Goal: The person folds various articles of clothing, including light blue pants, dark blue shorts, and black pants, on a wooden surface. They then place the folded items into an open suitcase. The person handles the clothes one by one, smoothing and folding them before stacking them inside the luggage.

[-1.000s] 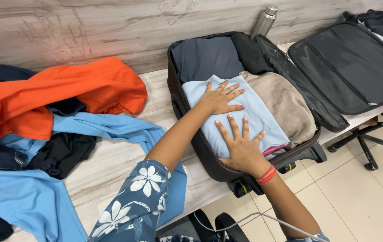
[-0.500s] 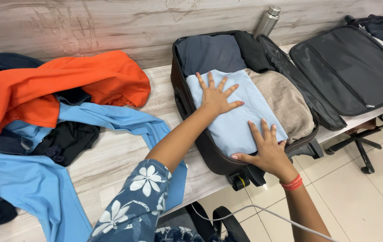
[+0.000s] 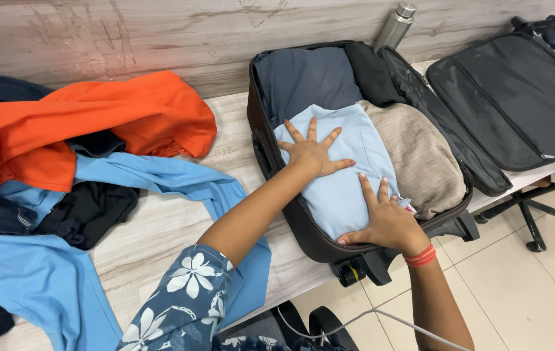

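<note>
A black suitcase (image 3: 259,153) lies open on a pale wooden bench, its lid (image 3: 517,97) flat to the right. Inside are folded clothes: a light blue piece (image 3: 349,188) in front, a dark grey one (image 3: 303,78) behind it, a beige one (image 3: 420,156) beside it. My left hand (image 3: 313,151) lies flat with spread fingers on the light blue piece near the left wall. My right hand (image 3: 384,221) presses the same piece at its near right corner, by the suitcase's front rim. Neither hand grips anything.
A heap of loose clothes covers the bench's left: an orange garment (image 3: 95,130), light blue ones (image 3: 160,179), black ones (image 3: 89,211). A steel bottle (image 3: 395,26) stands against the wall. A chair base (image 3: 524,201) and white cable (image 3: 388,318) are over the tiled floor.
My right hand slid from the middle of the light blue piece to its near right corner. My left hand shifted slightly toward me, still flat on it.
</note>
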